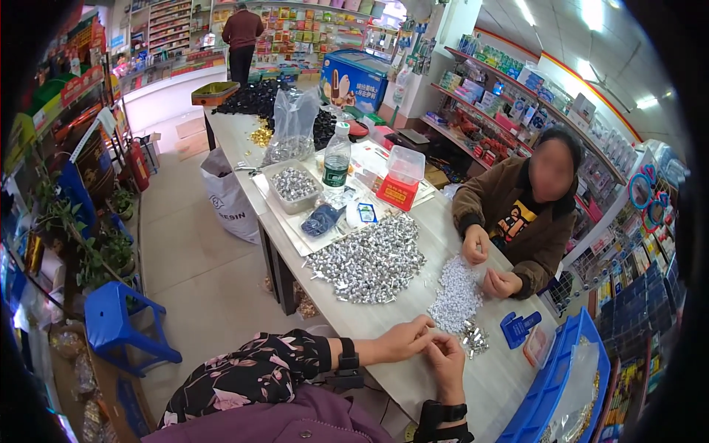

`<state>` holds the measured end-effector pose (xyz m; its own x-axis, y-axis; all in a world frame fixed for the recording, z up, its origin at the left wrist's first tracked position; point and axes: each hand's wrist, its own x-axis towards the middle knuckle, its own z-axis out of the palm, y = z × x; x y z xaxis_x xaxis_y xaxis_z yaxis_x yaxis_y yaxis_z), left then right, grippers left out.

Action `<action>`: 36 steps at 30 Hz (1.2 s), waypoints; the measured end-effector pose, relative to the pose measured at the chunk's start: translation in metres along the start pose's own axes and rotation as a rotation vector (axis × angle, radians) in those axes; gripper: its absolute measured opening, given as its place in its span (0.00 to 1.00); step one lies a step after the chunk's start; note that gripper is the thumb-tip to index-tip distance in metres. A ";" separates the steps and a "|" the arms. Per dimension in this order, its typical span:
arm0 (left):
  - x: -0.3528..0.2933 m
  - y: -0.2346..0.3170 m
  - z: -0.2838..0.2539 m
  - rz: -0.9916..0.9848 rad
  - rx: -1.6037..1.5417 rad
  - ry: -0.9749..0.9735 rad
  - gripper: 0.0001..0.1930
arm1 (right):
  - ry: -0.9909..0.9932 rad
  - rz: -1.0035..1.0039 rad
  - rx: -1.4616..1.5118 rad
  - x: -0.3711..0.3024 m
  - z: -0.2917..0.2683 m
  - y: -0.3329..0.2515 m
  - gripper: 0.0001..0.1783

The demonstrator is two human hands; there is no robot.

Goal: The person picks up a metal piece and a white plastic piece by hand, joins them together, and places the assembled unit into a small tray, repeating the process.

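Apparently joining something too small to discern between tightly pinched left hand (pixel 403 340) and right hand (pixel 447 360), next likely needing alignment.

And it's one table (pixel 509 380) with one clear bottle (pixel 337 161) standing on it!
Across it, one person (pixel 528 240); past its far end, one more person (pixel 242 38); at its near edge, one left hand (pixel 400 342), one right hand (pixel 447 365); on its top, one big silver heap (pixel 369 258), one white heap (pixel 453 295), one small silver heap (pixel 475 341), pieces too many to count; off its left side, one white sack (pixel 230 201), one blue stool (pixel 112 304), one fire extinguisher (pixel 139 167)
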<state>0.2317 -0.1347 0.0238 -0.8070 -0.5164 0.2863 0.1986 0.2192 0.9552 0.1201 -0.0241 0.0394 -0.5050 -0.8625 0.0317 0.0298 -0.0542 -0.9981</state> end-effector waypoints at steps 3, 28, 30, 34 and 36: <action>-0.005 0.006 0.004 0.074 0.228 0.009 0.12 | 0.023 -0.013 -0.068 -0.001 -0.005 0.009 0.06; 0.035 0.025 -0.115 -0.175 0.791 0.108 0.16 | 0.251 -0.211 -0.857 0.002 -0.052 -0.006 0.15; 0.029 0.050 -0.128 -0.130 0.974 0.199 0.16 | 0.292 -0.230 -0.995 0.004 -0.045 -0.013 0.14; 0.041 0.042 -0.087 -0.047 0.794 0.005 0.11 | 0.336 -0.145 -1.040 0.002 -0.043 -0.014 0.12; 0.042 0.026 -0.062 0.073 0.696 -0.109 0.10 | 0.317 -0.168 -1.041 0.002 -0.046 -0.013 0.10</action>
<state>0.2375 -0.2015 0.0654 -0.8634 -0.4024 0.3044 -0.1177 0.7474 0.6539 0.0793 -0.0018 0.0497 -0.6377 -0.7076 0.3045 -0.7263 0.4206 -0.5437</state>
